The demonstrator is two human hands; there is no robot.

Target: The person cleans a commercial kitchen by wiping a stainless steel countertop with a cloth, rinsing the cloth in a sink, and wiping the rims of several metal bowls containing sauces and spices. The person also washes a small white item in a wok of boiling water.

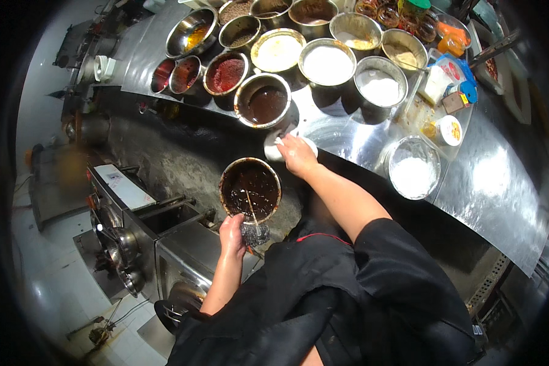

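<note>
My left hand (232, 234) grips the near rim of a round metal pot (251, 159), held out over the gap in front of the counter. Thick, dark brown sauce (242, 183) fills much of it. A thin handle or stick (251, 207) slants from the sauce across the near rim. At the counter's front edge, my right hand (298, 155) is closed on a white cloth (272, 148), its fingertips partly hidden. Just beyond the cloth stands a steel bowl (238, 107) with a little dark liquid inside.
The steel counter (338, 135) bears several seasoning bowls, including a bowl of red sauce (227, 74) and a bowl of white powder (328, 63). A clear plastic tray (448, 148) of packages stands right. A steel stove unit (183, 242) with a wok (178, 306) is at lower left.
</note>
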